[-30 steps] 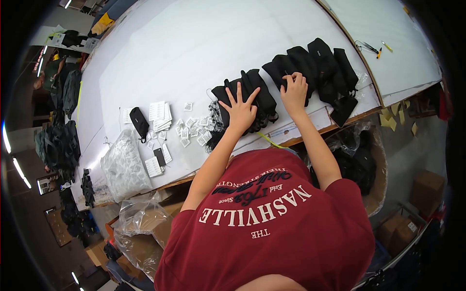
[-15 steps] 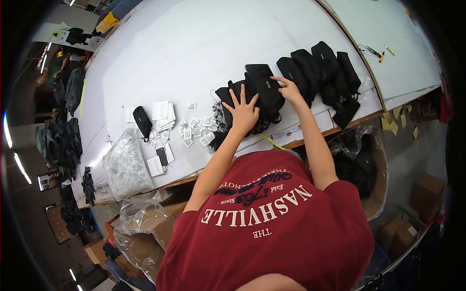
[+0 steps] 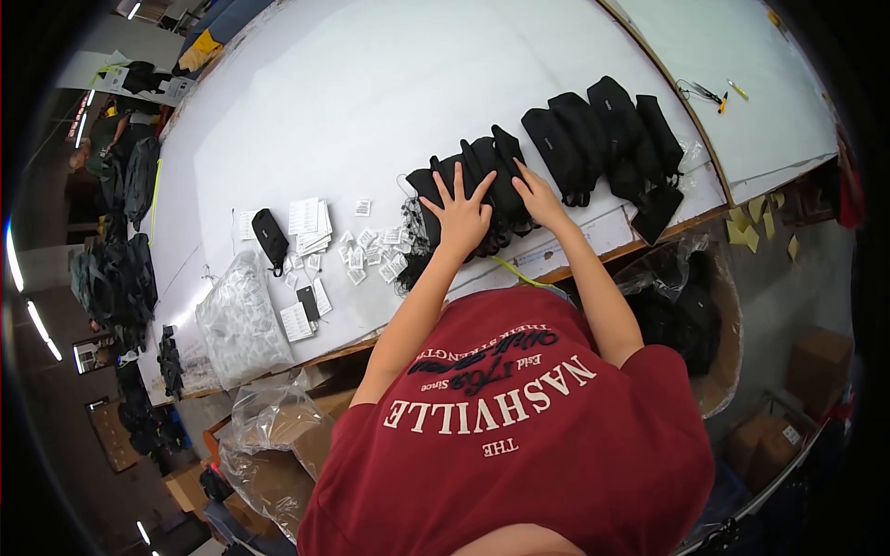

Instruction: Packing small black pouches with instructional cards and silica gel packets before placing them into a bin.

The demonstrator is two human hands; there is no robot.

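Observation:
Black fabric pouches (image 3: 478,159) stand packed in a row at the table's near edge, with black cords bunched at their near ends. My left hand (image 3: 461,221) rests over this row, fingers spread wide. My right hand (image 3: 540,198) is at the row's right end, fingers stretched out against the side of the last pouch (image 3: 506,148), which is tilted up on edge. The palm side of both hands is hidden. A second group of black pouches (image 3: 551,148) lies just right of my right hand.
Left of the row lie small white packets (image 3: 373,245), a stack of white printed cards (image 3: 309,219), a single black pouch (image 3: 270,237) and a clear bag of packets (image 3: 236,320). Scissors (image 3: 709,94) lie far right. An open carton (image 3: 728,343) stands below the table edge.
The rightmost pouch of the row, lying broad side up before, is now tipped onto its edge against the others. My right hand has moved slightly left and down; my left hand stays spread.

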